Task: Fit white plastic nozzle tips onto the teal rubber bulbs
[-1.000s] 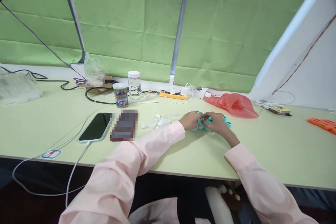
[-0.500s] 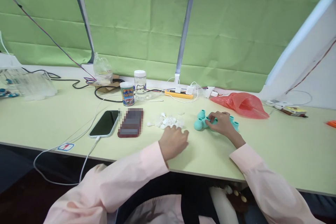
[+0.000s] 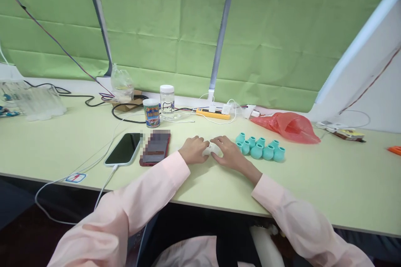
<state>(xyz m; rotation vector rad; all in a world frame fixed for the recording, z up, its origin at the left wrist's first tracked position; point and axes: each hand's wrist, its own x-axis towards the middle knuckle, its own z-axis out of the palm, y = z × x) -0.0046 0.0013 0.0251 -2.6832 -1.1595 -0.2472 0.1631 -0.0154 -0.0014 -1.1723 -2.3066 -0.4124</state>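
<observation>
Curling halfway round white pieces (image 3: 214,149), left hand (image 3: 194,150) and right hand (image 3: 228,152), grasp unclear, neighbour nine teal pots (image 3: 257,152).

We wear loose, creased pale-pink sleeves (image 3: 147,196) with broad, plain cuffs (image 3: 271,193), and dark cloth (image 3: 233,244) lower down.

white pieces (image 3: 214,149): partly hidden by hands (image 3: 194,150) (image 3: 230,155) | red-edged device (image 3: 156,148): pixelated | orange item (image 3: 395,150): cut off
</observation>
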